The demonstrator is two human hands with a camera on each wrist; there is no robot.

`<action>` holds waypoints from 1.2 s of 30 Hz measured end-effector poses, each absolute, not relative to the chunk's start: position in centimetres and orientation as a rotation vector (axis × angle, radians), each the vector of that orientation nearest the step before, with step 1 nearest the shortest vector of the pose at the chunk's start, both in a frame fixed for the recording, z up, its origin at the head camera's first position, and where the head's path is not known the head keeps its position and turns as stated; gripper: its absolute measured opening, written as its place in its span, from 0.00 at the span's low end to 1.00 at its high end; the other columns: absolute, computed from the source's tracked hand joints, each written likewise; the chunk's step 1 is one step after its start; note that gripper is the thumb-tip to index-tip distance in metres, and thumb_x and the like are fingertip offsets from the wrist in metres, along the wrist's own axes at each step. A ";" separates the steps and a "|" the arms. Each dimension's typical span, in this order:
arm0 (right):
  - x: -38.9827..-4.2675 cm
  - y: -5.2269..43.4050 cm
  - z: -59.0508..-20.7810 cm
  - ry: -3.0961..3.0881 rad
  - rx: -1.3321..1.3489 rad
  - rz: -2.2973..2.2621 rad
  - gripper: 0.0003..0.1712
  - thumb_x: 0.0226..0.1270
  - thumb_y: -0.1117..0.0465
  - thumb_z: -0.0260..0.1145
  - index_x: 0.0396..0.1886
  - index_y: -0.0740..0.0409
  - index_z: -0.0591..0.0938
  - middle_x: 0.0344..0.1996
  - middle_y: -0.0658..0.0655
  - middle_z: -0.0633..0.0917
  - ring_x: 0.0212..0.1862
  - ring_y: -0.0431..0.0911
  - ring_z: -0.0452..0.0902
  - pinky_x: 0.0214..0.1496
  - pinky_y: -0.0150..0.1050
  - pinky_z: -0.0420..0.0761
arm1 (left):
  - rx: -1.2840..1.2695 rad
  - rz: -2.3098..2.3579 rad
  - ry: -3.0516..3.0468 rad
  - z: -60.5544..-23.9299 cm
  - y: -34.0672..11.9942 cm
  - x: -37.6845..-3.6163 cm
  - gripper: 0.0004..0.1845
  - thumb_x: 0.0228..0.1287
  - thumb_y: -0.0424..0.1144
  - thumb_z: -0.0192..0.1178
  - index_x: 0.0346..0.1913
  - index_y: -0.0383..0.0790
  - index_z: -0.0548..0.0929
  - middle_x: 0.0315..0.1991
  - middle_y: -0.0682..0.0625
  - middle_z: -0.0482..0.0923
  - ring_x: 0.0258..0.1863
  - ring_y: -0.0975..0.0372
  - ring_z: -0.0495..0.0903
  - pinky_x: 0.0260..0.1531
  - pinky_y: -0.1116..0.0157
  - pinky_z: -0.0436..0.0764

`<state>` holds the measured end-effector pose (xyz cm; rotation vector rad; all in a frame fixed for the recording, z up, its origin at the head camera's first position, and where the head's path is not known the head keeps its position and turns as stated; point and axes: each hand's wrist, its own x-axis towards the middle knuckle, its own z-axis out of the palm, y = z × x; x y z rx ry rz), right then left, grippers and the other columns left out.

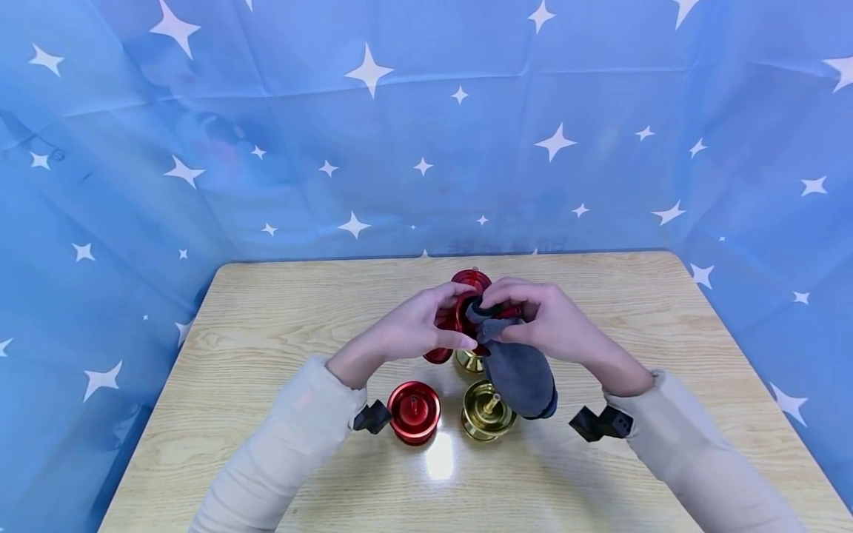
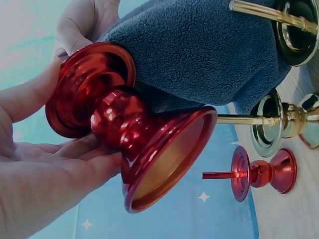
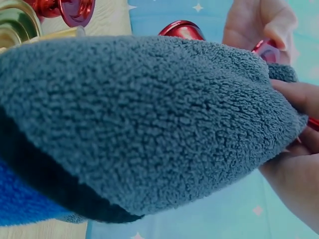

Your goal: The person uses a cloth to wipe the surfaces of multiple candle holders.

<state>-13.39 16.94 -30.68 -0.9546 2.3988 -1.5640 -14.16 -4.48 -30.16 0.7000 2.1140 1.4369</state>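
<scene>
My left hand (image 1: 426, 322) grips a shiny red metal candle holder (image 2: 119, 119), tilted above the table, thumb and fingers around its dish and stem. Its hollow flared foot faces down and outward in the left wrist view. My right hand (image 1: 543, 318) pinches a dark grey fleecy cloth (image 1: 523, 377) against the holder's dish end. Most of the cloth hangs below that hand, and in the right wrist view it covers much of the picture, with a dark edge and a blue patch at lower left. The holder's dish is partly hidden by the cloth and fingers.
A red candle holder (image 1: 415, 411) and a gold one (image 1: 489, 411) stand upright at the front, spikes up. Another gold holder (image 1: 470, 361) is just below my hands, and a red one (image 1: 472, 278) stands behind them. The wooden table (image 1: 280, 318) meets a blue star-patterned curtain (image 1: 426, 126).
</scene>
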 end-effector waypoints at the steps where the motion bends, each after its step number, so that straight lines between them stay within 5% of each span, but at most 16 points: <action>1: -13.4 17.1 -30.6 2.393 -0.951 -1.568 0.20 0.44 0.81 0.65 0.40 0.66 0.80 0.45 0.60 0.79 0.47 0.43 0.74 0.41 0.32 0.77 | 0.698 1.428 2.121 -30.2 -4.5 -14.2 0.35 0.55 0.32 0.65 0.65 0.34 0.61 0.55 0.45 0.72 0.54 0.60 0.71 0.55 0.62 0.68; 9: -13.4 18.4 -29.8 2.379 -0.905 -1.618 0.20 0.46 0.82 0.64 0.43 0.70 0.79 0.45 0.62 0.78 0.43 0.43 0.77 0.40 0.33 0.78 | 0.648 1.405 2.174 -30.4 -4.6 -14.2 0.36 0.52 0.34 0.67 0.64 0.34 0.62 0.54 0.44 0.72 0.55 0.58 0.70 0.54 0.61 0.69; 17: -13.0 21.2 -27.2 2.425 -0.621 -1.996 0.22 0.49 0.81 0.64 0.45 0.64 0.81 0.43 0.52 0.79 0.35 0.41 0.79 0.36 0.28 0.79 | 0.369 1.687 2.150 -30.8 -5.4 -15.0 0.39 0.44 0.31 0.72 0.61 0.36 0.64 0.53 0.45 0.71 0.55 0.56 0.70 0.53 0.62 0.71; 27: -12.3 19.6 -28.0 2.619 -0.768 -1.873 0.20 0.47 0.84 0.64 0.43 0.74 0.78 0.44 0.51 0.77 0.32 0.40 0.78 0.33 0.28 0.79 | 0.257 2.044 1.953 -30.0 -4.4 -15.5 0.36 0.52 0.30 0.66 0.63 0.35 0.61 0.53 0.43 0.71 0.51 0.56 0.74 0.48 0.62 0.75; 36: -12.4 18.8 -27.8 2.613 -0.729 -1.915 0.19 0.47 0.82 0.65 0.42 0.71 0.79 0.41 0.52 0.79 0.32 0.41 0.78 0.33 0.28 0.78 | 0.286 1.936 2.054 -30.4 -3.7 -15.1 0.37 0.50 0.30 0.68 0.63 0.39 0.63 0.52 0.44 0.72 0.52 0.56 0.73 0.45 0.60 0.77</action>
